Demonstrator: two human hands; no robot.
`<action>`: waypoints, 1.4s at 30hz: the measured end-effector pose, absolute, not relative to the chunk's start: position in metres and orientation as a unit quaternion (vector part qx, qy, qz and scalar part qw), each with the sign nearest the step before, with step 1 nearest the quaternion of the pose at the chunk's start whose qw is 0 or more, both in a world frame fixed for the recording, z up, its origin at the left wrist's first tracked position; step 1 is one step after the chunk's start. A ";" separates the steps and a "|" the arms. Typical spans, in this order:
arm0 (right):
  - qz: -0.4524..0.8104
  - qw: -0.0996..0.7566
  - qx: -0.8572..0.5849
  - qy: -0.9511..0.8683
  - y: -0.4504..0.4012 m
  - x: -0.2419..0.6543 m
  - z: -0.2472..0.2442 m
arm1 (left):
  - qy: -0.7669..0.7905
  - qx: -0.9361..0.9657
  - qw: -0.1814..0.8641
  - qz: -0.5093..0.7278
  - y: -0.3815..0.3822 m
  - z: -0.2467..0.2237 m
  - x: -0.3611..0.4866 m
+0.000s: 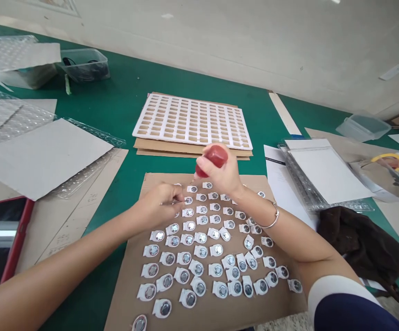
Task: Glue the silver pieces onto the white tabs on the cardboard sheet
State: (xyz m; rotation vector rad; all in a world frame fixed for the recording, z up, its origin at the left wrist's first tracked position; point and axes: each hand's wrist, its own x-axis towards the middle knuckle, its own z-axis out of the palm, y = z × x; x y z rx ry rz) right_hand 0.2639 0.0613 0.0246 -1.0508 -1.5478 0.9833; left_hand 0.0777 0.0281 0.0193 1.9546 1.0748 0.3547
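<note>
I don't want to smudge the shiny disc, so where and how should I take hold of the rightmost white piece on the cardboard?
I'd pinch the rightmost white piece by its tab, coming from the near-left. The tab juts left beyond the round shiny disc, and bare cardboard lies on that side; its closest neighbour sits farther back.

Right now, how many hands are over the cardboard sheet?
2: the left hand over the far left part of the cardboard sheet, and the right hand over its far edge, gripping a red object.
</note>
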 end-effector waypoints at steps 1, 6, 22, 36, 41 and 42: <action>0.426 0.500 -0.426 -0.622 0.062 0.266 0.030 | 0.440 0.773 0.440 0.127 0.035 0.022 0.079; 0.434 0.521 -0.428 -0.597 0.049 0.276 0.037 | 0.481 0.737 0.472 0.046 0.061 0.030 0.084; 0.329 0.531 -0.395 -0.673 0.012 0.275 -0.009 | 0.492 0.735 0.458 0.089 0.058 0.030 0.089; 0.309 0.493 -0.386 -0.716 0.008 0.272 -0.027 | 0.495 0.734 0.464 0.047 0.077 0.020 0.080; 0.301 0.495 -0.378 -0.722 0.009 0.271 -0.026 | 0.494 0.735 0.461 0.049 0.077 0.017 0.080; 0.299 0.496 -0.375 -0.724 0.009 0.271 -0.026 | 0.493 0.733 0.466 0.049 0.077 0.017 0.080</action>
